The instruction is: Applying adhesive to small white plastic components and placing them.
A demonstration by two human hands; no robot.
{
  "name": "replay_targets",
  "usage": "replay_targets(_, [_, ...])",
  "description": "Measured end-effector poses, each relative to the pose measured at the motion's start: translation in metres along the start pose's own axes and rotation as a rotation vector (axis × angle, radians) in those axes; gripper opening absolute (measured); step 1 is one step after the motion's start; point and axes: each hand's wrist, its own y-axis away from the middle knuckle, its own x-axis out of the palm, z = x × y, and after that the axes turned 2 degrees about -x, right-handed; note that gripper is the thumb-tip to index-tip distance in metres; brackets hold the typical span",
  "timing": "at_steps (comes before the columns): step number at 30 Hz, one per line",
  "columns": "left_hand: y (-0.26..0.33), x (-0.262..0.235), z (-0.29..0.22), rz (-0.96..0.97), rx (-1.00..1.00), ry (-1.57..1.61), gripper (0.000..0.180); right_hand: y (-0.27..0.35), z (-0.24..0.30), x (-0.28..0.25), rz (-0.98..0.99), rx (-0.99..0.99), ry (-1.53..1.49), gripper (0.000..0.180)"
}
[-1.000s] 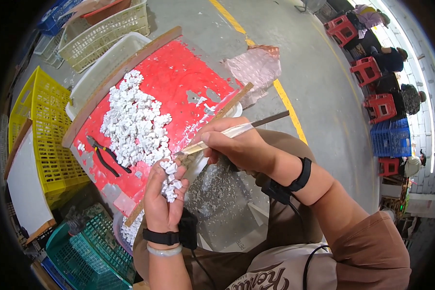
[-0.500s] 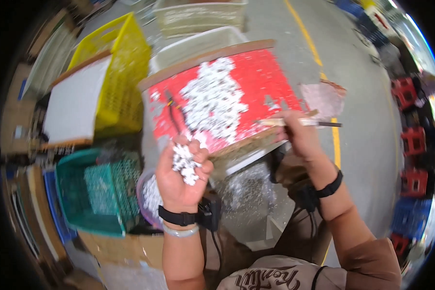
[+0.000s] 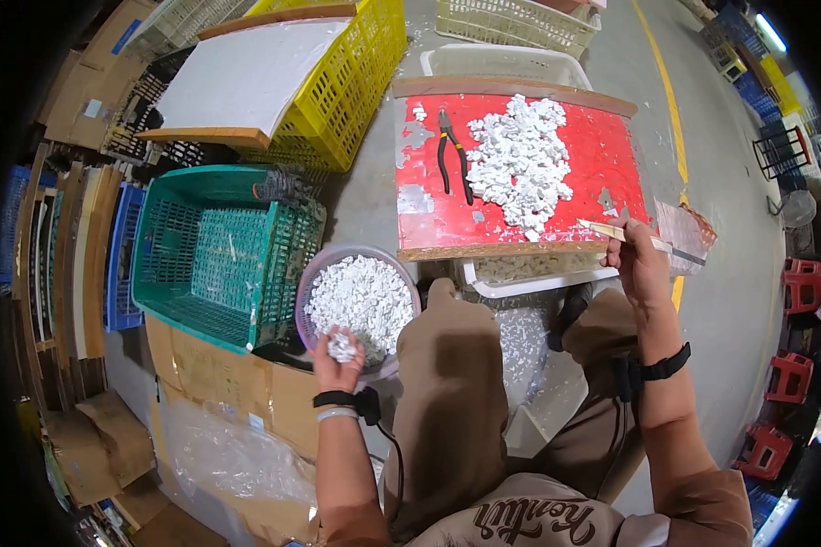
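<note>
Handful of white pieces (image 3: 341, 347) now at the basin (image 3: 302, 305)

The small handful sits in the left hand (image 3: 337, 357), whose fingers are loosely curled around it at the basin's near rim. Whether any piece is slipping free cannot be told. Half a second ago this hand was just beside the red surface (image 3: 602, 164); it has since moved down and left, so the handful is now apart from the pile and against the basin's loose white heap (image 3: 360, 296).

The right hand (image 3: 641, 264) is closed on a slim pointed tool (image 3: 604, 228), its pale tip over the surface's near edge. The two hands are now well apart, and the tool touches none of the handful.

On the surface lie the larger pile (image 3: 520, 164) and, just left of it, black-handled pliers (image 3: 453, 157). A white tub (image 3: 584, 283) shows beneath. Left of the basin stands a green crate (image 3: 192, 325); beyond that, a yellow crate (image 3: 356, 91).
</note>
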Motion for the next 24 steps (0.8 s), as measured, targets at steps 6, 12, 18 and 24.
replay_targets(6, [-0.034,-0.038,0.03,-0.084,-0.129,-0.024,0.025,0.003,-0.006,0.014,0.025,0.017,0.022,0.03])
replay_targets(12, [-0.041,0.014,0.007,-0.144,0.081,0.174,0.041,0.004,-0.008,0.016,0.028,0.026,0.084,0.029])
replay_targets(18, [-0.062,-0.059,-0.016,-0.281,0.013,-0.177,0.028,0.006,-0.014,0.033,0.122,0.075,0.047,0.029])
replay_targets(24, [-0.023,0.014,-0.04,-0.011,0.008,-0.214,0.014,0.006,0.01,0.01,0.103,0.035,0.174,0.031])
